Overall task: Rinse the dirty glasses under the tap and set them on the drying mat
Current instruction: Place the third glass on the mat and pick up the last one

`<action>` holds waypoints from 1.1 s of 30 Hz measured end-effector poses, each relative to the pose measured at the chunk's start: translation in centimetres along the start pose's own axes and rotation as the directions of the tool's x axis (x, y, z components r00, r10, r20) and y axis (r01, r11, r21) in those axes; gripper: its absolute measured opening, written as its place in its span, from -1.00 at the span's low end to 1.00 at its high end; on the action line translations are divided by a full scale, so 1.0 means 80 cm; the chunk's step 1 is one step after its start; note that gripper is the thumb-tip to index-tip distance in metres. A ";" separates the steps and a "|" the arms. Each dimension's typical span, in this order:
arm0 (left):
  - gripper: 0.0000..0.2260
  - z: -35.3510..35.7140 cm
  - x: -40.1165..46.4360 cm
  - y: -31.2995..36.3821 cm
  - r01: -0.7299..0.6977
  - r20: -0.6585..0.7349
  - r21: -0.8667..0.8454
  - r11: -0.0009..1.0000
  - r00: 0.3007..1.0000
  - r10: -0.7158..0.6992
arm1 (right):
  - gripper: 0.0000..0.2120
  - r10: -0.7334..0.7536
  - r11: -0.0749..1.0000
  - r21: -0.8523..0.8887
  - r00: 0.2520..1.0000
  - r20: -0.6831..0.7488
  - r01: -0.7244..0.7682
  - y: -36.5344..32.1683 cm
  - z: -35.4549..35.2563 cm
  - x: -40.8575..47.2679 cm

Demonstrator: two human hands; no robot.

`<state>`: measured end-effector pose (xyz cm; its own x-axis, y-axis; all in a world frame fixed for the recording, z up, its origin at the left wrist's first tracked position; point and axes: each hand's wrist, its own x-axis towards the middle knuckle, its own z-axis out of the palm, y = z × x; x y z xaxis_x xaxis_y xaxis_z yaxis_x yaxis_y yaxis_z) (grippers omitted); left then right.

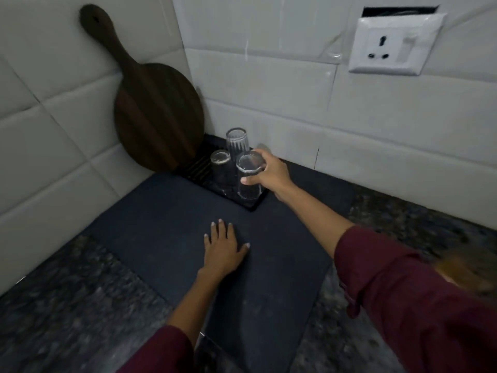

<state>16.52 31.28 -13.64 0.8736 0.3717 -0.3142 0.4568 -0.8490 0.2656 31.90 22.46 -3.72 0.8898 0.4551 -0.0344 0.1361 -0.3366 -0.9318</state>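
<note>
A dark grey drying mat point(166, 224) covers the counter in the corner. At its far end lies a small black ribbed tray point(199, 168). Two clear glasses stand upside down on the tray: a ribbed one point(236, 142) at the back and a shorter one point(220, 168) to its left. My right hand point(269, 173) grips a third clear glass point(248, 181), upside down, by its upper part at the tray's near right corner. Whether it touches the tray cannot be told. My left hand point(224, 249) rests flat on the mat, fingers straight.
A dark wooden round board with a handle point(156, 114) leans against the tiled wall in the corner, just behind the tray. A white wall socket point(392, 47) is up on the right. Speckled granite counter point(67, 300) surrounds the mat.
</note>
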 end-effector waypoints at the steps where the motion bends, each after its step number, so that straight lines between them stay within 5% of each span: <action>1: -0.31 0.003 0.001 -0.003 -0.012 -0.007 0.014 1.000 1.000 0.012 | -0.22 0.013 1.000 -0.015 1.000 0.016 -0.013 0.002 0.008 0.009; 16: -0.34 0.002 0.003 0.003 -0.022 -0.011 -0.047 0.999 1.000 0.022 | -0.13 0.106 0.994 -0.045 0.989 0.107 -0.102 0.019 0.021 0.036; 20: -0.40 0.003 -0.006 0.046 -0.178 -0.096 -0.199 0.964 0.982 0.162 | -0.12 0.115 0.991 0.050 0.987 0.109 -0.121 0.017 -0.016 -0.010; 27: -0.47 0.025 -0.049 0.203 -0.609 -0.086 -0.445 0.656 0.758 0.646 | -0.44 0.129 0.973 0.214 0.977 -0.172 -0.090 0.044 -0.156 -0.186; 30: -0.43 0.044 -0.074 0.272 -0.651 -0.039 -0.513 0.559 0.668 0.743 | -0.55 0.157 0.958 0.281 0.934 -0.322 -0.064 0.057 -0.222 -0.264; 33: -0.24 0.071 -0.085 0.329 -0.616 0.029 -0.538 0.576 0.669 0.743 | -0.66 0.196 0.951 0.307 0.842 -0.502 -0.039 0.077 -0.282 -0.323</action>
<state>21.68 4.29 -9.69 0.9186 -0.3933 -0.0395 -0.1848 -0.5158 0.8365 19.61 -10.00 -0.40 0.9949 -0.0964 -0.0301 -0.0384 -0.0849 -0.9956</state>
